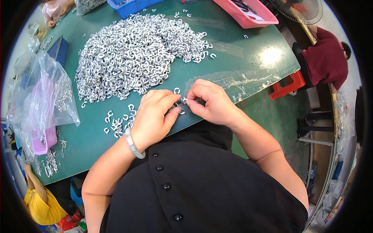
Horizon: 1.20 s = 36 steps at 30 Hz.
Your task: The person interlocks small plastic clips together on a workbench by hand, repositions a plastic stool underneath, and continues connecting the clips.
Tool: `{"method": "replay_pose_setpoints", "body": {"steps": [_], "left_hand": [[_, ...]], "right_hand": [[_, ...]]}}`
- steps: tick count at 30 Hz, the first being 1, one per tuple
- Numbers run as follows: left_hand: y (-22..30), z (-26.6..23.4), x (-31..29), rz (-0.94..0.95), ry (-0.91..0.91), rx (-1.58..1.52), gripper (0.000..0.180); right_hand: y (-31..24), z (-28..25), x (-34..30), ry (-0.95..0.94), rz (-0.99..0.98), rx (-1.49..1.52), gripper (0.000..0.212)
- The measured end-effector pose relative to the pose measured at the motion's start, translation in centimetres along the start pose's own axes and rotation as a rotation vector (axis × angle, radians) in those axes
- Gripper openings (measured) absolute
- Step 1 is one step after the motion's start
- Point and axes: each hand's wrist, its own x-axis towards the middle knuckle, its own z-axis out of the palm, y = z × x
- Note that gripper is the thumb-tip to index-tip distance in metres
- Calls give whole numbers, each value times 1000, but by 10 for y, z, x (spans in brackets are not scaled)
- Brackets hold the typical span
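My right hand [211, 101] pinches a small silvery U-shaped metal piece [185, 99] between thumb and forefinger, just above the green table. Close on its left is my left hand [152, 116], with fingers curled and thumb and forefinger tips brought near each other; what lies between them is too small to make out. One loose U-shaped piece [177, 90] rests beyond the fingertips. Several more loose pieces [117, 125] are scattered to the left of my left hand. A large heap of the same U-shaped pieces [128, 54] covers the table beyond both hands.
The green table [237, 73] has strips of worn clear tape. At the far side stand a blue bin [130, 8] and a pink basket [248, 17]. A clear plastic bag [42, 89] and pink basket [46, 141] are at left. People sit around; a red stool [287, 85] is right.
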Motion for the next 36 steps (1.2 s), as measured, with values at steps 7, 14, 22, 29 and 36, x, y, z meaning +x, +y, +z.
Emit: {"method": "replay_pose_setpoints", "body": {"steps": [7,14,22,29,36], "left_hand": [[-4,9,3,-89,55,-166,7],[-5,11,4,-111,85,-154,2],[-7,7,7,50,112,71,5],[-6,5,9,88,81,125,6],[-5,4,10,113,67,158,8]], "right_hand": [[-4,7,-2,20,132,336,7],[-3,9,-2,7,140,367,5],[0,8,2,-3,164,370,8],[-2,4,7,-54,240,390,9],[0,3,9,-87,261,391,10]]}}
